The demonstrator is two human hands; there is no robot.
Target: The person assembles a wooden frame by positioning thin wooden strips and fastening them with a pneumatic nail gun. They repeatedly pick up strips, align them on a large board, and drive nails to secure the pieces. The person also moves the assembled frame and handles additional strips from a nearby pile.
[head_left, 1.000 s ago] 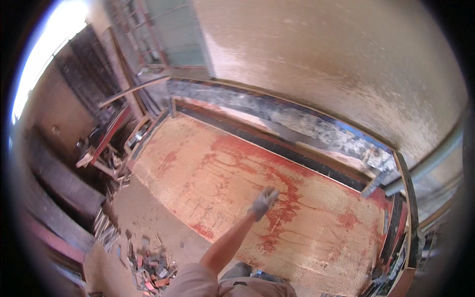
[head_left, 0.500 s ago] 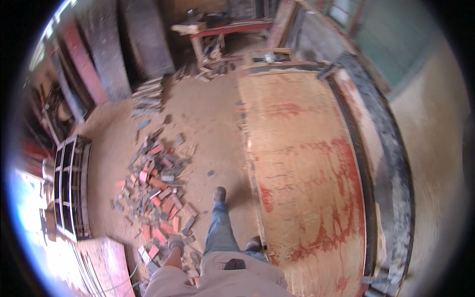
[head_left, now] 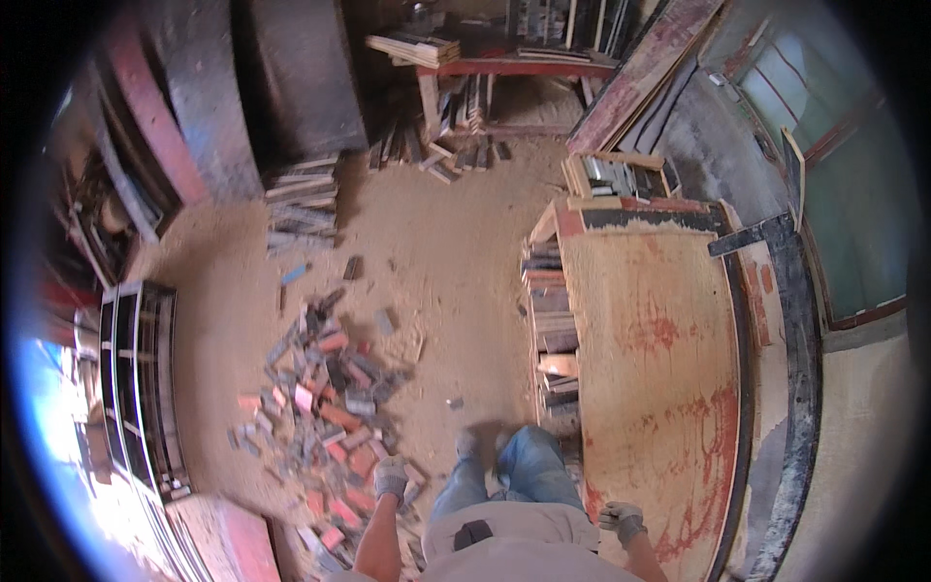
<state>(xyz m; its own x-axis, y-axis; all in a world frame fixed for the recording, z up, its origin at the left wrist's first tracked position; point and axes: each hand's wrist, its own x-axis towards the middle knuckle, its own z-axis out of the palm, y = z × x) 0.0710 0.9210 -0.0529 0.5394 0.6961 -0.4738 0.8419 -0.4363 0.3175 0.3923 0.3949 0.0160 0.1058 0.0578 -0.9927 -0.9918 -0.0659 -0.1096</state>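
My left hand (head_left: 390, 477), in a grey work glove, hangs at my side above a heap of small red and grey wood offcuts (head_left: 325, 388) on the sawdust floor. It holds nothing that I can see. My right hand (head_left: 621, 522), also gloved, hangs beside the near edge of a large red-stained plywood table (head_left: 659, 349), fingers curled and empty. My legs in blue jeans (head_left: 514, 475) stand between the heap and the table.
Stacked boards (head_left: 553, 330) fill the shelf under the table's left edge. A pile of planks (head_left: 301, 209) lies farther off. A red workbench (head_left: 504, 68) with timber stands at the back. A black metal rack (head_left: 141, 388) lies at left.
The view has swung left and away from the table top to the floor. My arm, earlier stretched over the red-stained table, now hangs down; both hands are at my sides.
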